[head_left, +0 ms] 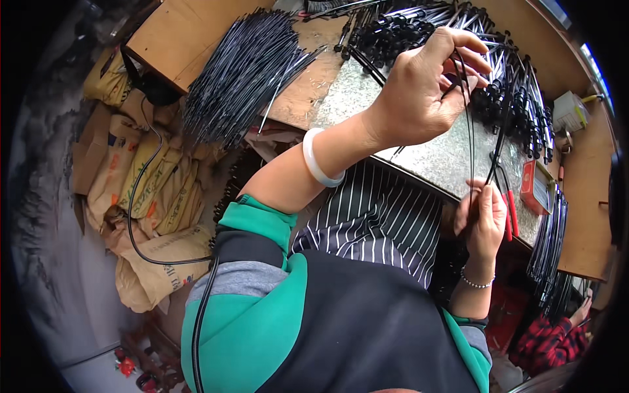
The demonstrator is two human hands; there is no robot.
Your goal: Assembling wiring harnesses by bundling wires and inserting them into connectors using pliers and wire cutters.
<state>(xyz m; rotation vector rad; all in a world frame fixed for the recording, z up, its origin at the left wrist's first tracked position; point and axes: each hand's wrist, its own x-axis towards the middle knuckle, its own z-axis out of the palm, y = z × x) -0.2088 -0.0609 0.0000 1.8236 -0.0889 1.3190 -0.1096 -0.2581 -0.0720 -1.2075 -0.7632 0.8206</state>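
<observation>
Thin black cable [472, 141] runs in long strands between my two hands over the workbench. My left hand [426, 88], raised high with its fingers curled, is closed around the upper part of the strands. Lower and to the right, my right hand [485, 219] pinches the cable near its lower end, thumb against fingers. Red-handled pliers [510, 213] are right beside my right hand; whether they touch it I cannot tell. Beyond my left hand lies a pile of cables with black fittings [400, 33], and more such bundles [524, 108] lie to its right.
A thick stack of thin dark rods [242, 72] lies on the wooden bench at left. A red box [535, 187] and a small white box [570, 111] stand at right. Sacks [154, 180] are piled on the left. Another person in a checked sleeve [547, 344] is at lower right.
</observation>
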